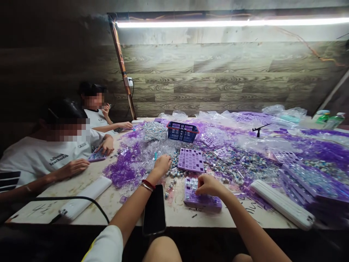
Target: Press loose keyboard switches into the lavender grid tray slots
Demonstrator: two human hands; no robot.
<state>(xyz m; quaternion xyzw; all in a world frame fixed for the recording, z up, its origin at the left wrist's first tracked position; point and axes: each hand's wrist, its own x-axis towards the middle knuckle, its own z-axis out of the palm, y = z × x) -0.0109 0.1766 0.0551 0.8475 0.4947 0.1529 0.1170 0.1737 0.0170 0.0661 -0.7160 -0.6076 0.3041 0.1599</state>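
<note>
My left hand (163, 163), with a red band and bracelets at the wrist, is over the near edge of a pile of small grey, white and blue pieces (226, 162). Its fingers are curled together, and what they hold is hidden. My right hand (207, 185) pinches down over a purple grid tray (203, 202) close to the table's front edge. Clear, shiny small pieces fill part of that tray; what sits between the fingertips is too small to name. Just beyond lies another purple tray (191, 159) with square openings.
A black phone (154, 211) lies beside my left forearm. White lamp-like bars (85, 198) (282, 203) flank me. Stacked purple trays (313, 182) stand right; a dark blue basket (182, 133) stands behind. Two people (68, 145) work at the left. Purple film (124, 167) is strewn about.
</note>
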